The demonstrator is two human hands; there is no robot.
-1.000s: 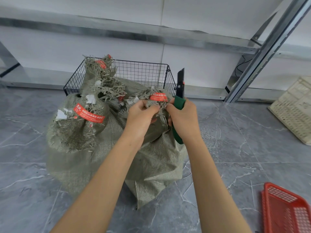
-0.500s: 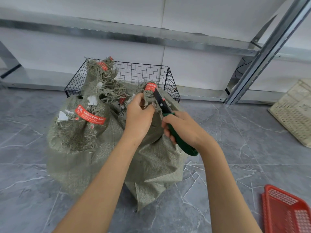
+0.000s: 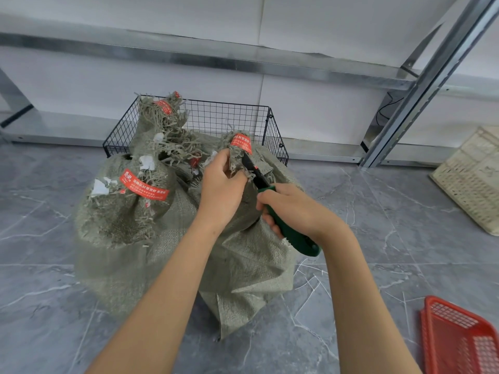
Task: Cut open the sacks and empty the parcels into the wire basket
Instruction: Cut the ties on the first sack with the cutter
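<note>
Your left hand [image 3: 220, 190] grips the near sack's [image 3: 251, 260] taped neck, and your right hand [image 3: 293, 211] clasps the green-handled knife [image 3: 297, 241], blade at the neck. The other taped sacks [image 3: 127, 211] look unopened. The wire basket [image 3: 275, 130] stands just beyond.

The sacks [image 3: 172, 238] are coarse woven cloth, matt and frayed at the necks — each bound with glossy red tape [image 3: 144, 186]. The basket [image 3: 216, 120] is thin black wire; the knife handle [image 3: 294, 236] is smooth green plastic, and the floor [image 3: 378, 211] is polished grey stone.

Storeroom or warehouse floor: bare galvanised racking [image 3: 421, 85] along white wall, grey marble-look tiles [image 3: 378, 211], tied woven sacks [image 3: 121, 211], wire basket [image 3: 229, 120], plastic crates [image 3: 459, 338].
</note>
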